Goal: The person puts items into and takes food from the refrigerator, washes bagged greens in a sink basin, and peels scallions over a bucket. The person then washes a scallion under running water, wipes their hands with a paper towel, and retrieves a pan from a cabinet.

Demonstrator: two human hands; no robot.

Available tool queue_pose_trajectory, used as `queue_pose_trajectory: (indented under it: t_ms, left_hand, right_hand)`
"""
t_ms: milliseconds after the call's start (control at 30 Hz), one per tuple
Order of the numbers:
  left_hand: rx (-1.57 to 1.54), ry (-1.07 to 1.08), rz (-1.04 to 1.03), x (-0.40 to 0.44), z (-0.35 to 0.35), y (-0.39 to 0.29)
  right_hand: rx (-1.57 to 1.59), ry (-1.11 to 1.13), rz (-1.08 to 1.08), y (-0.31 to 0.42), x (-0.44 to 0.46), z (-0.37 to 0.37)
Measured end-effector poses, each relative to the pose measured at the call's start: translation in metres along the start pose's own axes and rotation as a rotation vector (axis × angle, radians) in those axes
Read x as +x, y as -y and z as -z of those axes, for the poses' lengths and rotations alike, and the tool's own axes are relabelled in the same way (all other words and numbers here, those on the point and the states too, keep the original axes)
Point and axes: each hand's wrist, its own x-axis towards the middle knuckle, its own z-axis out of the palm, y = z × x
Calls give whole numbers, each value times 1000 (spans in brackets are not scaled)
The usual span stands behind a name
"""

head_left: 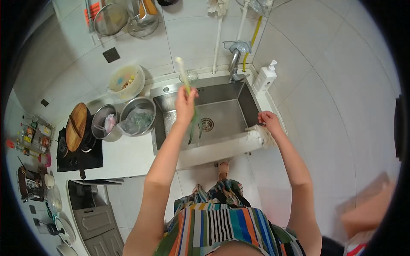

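Note:
My left hand (185, 104) is closed around a green onion (182, 70) above the left part of the steel sink (226, 112). The white end of the stalk points up toward the wall, and its green leaves hang down into the basin. Over the sink's right rim is my right hand (268, 120), its fingers curled together; whether anything small is between them cannot be made out. Just below that hand, a pale cloth (259, 135) lies on the front right edge of the sink.
Two metal bowls (144, 102) with plastic bags stand left of the sink, a colander (127, 81) behind them. A faucet (234, 64) rises at the sink's back, beside a white pump bottle (265, 77). Farther left, a wooden lid (77, 128) rests over the stove.

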Motion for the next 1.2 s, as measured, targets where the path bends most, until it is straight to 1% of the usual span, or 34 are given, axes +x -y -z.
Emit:
queue_pose_trajectory:
  t_ms: [67,100,133,167,200,233,267,300,333,367,400,433,467,500,533,567,633,667,733,800,867,900,933,967,1000,1033,1067,1100,1133,1167,1200]
  left_hand:
    - [223,125,104,4,-26,27]
    - [235,114,113,4,-40,47]
    - [239,172,198,10,-55,71]
    - [242,235,293,14,-67,81]
    - [257,223,299,20,-78,92]
    - [303,287,372,28,-90,99]
    - [342,354,451,31,-101,107]
    - [347,345,466,32,-110,120]
    - [301,393,566,30,-117,138]
    - [251,438,666,28,-123,151]
    - [252,428,685,24,-127,162]
    - [341,512,671,21,-129,165]
    - [427,598,655,19,-132,168]
    - [442,622,744,16,-132,170]
    - [436,620,762,10,-130,176]
    - [402,601,745,3,-126,182]
    - [364,582,732,-4,-119,188]
    - [396,555,721,-9,-117,187]
    - [419,516,712,-11,-116,189]
    - [434,493,634,-15,-117,193]
    - [434,455,612,-19,-117,203]
    - [446,427,589,-21,-117,207]
    - [443,412,600,-24,-115,204]
    - [434,327,607,-26,-113,201]
    - [426,244,610,-27,-111,199]
    - [429,235,614,-26,-107,198]
    - [403,293,566,-26,-106,198]
    - [373,351,516,-24,-107,198]
    - [365,348,518,-23,-110,197]
    - [339,331,560,-21,-115,195]
    - [313,313,601,-20,-119,195]
  right_hand:
    - [-31,60,27,-16,63,-6]
    - [-289,8,209,-23,93,-11]
    - [-541,-49,407,-20,126,-15]
    - [-533,-32,411,-18,149,-18]
    - [-673,-3,362,-15,172,-22]
    - [-814,27,311,-12,195,-26]
    - [-811,46,312,-8,211,-29]
    - [-943,26,357,-4,227,-31]
    - [-1075,7,399,-4,240,-32]
    - [-1075,28,398,-8,258,-33]
    - [-1213,-31,503,-14,273,-34]
    - [-1348,-91,612,-16,283,-36]
    - [-1348,-67,613,-18,291,-38]
    - [-1413,44,542,-20,298,-37]
    - [-1476,154,468,-19,300,-36]
    - [-1482,172,465,-19,300,-36]
    - [-1521,327,283,-18,294,-45]
    - [-1527,342,279,-23,286,-50]
    - [-1032,222,455,-29,266,-67]
    - [-22,353,132,-52,244,-105]
    - [441,342,50,-35,200,-141]
    - [433,356,51,-31,197,-151]
    - [538,330,70,-29,193,-160]
    - [646,303,90,-27,191,-166]
    - [644,317,88,-24,191,-167]
    - [687,411,37,-23,193,-166]
    - [728,501,-13,-23,196,-161]
    - [723,505,-14,-28,204,-157]
    - [918,669,-74,-37,215,-151]
    - [1112,828,-138,-41,221,-148]
    - [1104,822,-138,-46,229,-148]
